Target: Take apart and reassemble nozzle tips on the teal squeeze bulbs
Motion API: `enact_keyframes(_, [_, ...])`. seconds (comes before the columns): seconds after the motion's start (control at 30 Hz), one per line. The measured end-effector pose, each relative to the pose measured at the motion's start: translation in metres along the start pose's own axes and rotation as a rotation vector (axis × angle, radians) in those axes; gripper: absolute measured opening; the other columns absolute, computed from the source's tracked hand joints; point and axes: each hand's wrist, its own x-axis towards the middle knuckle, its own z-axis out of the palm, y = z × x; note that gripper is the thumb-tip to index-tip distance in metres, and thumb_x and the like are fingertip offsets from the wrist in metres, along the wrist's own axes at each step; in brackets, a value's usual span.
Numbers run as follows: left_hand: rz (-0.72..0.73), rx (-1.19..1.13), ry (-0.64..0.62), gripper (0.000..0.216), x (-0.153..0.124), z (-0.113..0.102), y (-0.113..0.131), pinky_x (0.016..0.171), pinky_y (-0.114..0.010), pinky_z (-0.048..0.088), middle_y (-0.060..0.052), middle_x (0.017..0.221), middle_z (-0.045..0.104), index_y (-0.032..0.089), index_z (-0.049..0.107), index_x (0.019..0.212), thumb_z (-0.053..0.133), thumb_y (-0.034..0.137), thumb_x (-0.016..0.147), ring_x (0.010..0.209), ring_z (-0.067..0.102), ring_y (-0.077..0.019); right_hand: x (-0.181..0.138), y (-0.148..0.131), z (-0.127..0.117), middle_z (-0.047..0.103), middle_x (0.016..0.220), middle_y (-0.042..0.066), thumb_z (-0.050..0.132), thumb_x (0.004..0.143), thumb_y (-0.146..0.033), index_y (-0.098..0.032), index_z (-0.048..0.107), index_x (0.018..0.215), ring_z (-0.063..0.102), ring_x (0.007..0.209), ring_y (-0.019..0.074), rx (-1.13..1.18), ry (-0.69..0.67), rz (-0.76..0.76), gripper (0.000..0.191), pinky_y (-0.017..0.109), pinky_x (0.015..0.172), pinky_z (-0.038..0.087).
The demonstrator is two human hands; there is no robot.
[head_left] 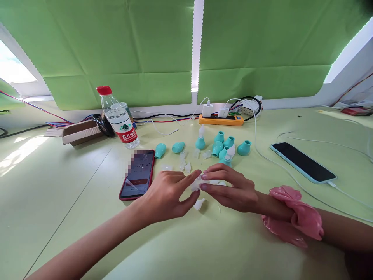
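left hand and right hand pinch one clear nozzle piece at mid-table | teal bulbs crowd behind (red phone just left) | bare table toward near edge

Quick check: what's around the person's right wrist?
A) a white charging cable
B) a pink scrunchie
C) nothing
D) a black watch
B: a pink scrunchie sits bunched around the wrist behind the right hand, which meets the left hand over a small clear plastic piece on the table.
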Motion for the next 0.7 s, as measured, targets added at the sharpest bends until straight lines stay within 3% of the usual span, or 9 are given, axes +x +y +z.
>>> enact_keyframes(0.17, [0.052,0.070,0.017,0.025,0.001,0.002,-0.002,0.049,-0.025,0.039,-0.005,0.064,0.056,0.008,0.055,0.097,0.050,0.016,0.075,0.057,0.049,-0.0139,0.005,-0.003,0.000,0.060,0.085,0.007,0.063,0.067,-0.003,-0.014,0.059,0.090,0.054,0.082,0.0170,0.031,0.003,0.019,0.025,0.031,0.064,0.053])
enact_keyframes(0.33, [-0.108,-0.203,0.066,0.023,0.006,0.002,0.005,0.058,-0.027,0.044,-0.007,0.073,0.056,0.010,0.059,0.092,0.051,0.012,0.070,0.066,0.050,-0.0149,0.012,-0.007,-0.001,0.059,0.082,0.007,0.062,0.068,-0.003,-0.015,0.060,0.088,0.055,0.080,0.0152,0.050,0.026,0.065,0.023,0.029,0.063,0.053])
enact_keyframes(0.43, [-0.284,-0.379,0.026,0.025,0.008,0.002,0.008,0.059,-0.027,0.044,-0.006,0.072,0.058,0.012,0.061,0.092,0.054,0.013,0.068,0.065,0.051,-0.0140,0.014,-0.005,-0.001,0.058,0.081,0.006,0.062,0.068,-0.005,-0.016,0.060,0.087,0.055,0.078,0.0146,0.042,0.040,0.071,0.022,0.028,0.062,0.054])
enact_keyframes(0.53, [-0.589,-0.714,-0.068,0.029,0.010,0.002,0.006,0.059,-0.025,0.047,-0.005,0.076,0.061,0.013,0.060,0.097,0.057,0.023,0.071,0.067,0.054,-0.0138,0.010,0.002,0.000,0.059,0.081,0.006,0.062,0.068,-0.005,-0.017,0.060,0.087,0.056,0.078,0.0150,0.013,0.058,0.051,0.023,0.029,0.063,0.054])
enact_keyframes(0.6, [-0.799,-0.979,-0.108,0.028,0.011,0.004,0.002,0.060,-0.025,0.049,-0.005,0.076,0.061,0.013,0.061,0.094,0.057,0.030,0.073,0.069,0.055,-0.0142,0.006,0.008,0.000,0.060,0.085,0.006,0.062,0.068,-0.003,-0.017,0.059,0.089,0.055,0.082,0.0163,-0.006,0.025,0.022,0.026,0.031,0.066,0.054])
enact_keyframes(0.7, [-0.952,-1.328,-0.204,0.026,0.011,0.008,-0.005,0.057,-0.026,0.051,-0.006,0.073,0.060,0.010,0.062,0.082,0.055,0.034,0.075,0.065,0.057,-0.0135,0.001,0.012,0.001,0.060,0.089,0.008,0.060,0.068,-0.001,-0.015,0.058,0.091,0.053,0.089,0.0187,-0.019,-0.072,-0.022,0.027,0.032,0.070,0.053])
